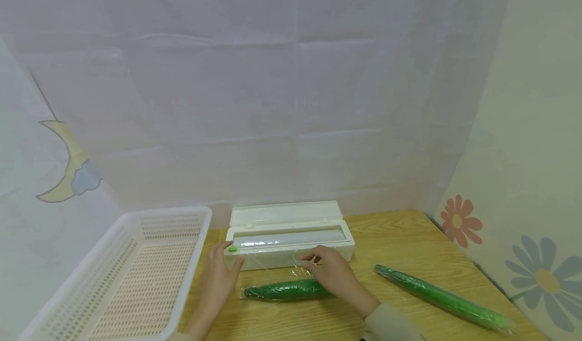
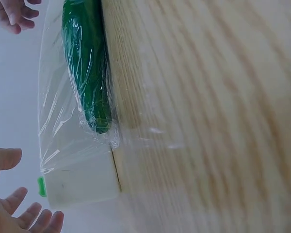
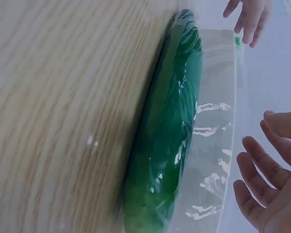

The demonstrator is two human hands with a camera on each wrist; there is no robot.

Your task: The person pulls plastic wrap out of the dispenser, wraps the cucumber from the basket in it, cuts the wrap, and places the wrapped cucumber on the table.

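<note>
A white cling film dispenser (image 1: pixel 291 252) stands at the back of the table with its lid raised and a roll of film (image 1: pixel 286 239) inside. Clear film runs from its front edge over a film-wrapped cucumber (image 1: pixel 291 290) lying just before it. At the dispenser's left end, beside the green slider (image 1: pixel 233 248), my left hand (image 1: pixel 215 275) has its fingers apart and holds nothing. Over the cucumber's right end is my right hand (image 1: pixel 334 273); the right wrist view shows its fingers (image 3: pixel 262 165) loosely spread beside the dispenser's film edge, with nothing gripped.
A white plastic basket (image 1: pixel 193 260) with slotted walls takes up the table's left side. On the right lies a second wrapped cucumber (image 1: pixel 441 295), slanting toward the table's right edge. White cloth (image 1: pixel 291 103) hangs behind the table.
</note>
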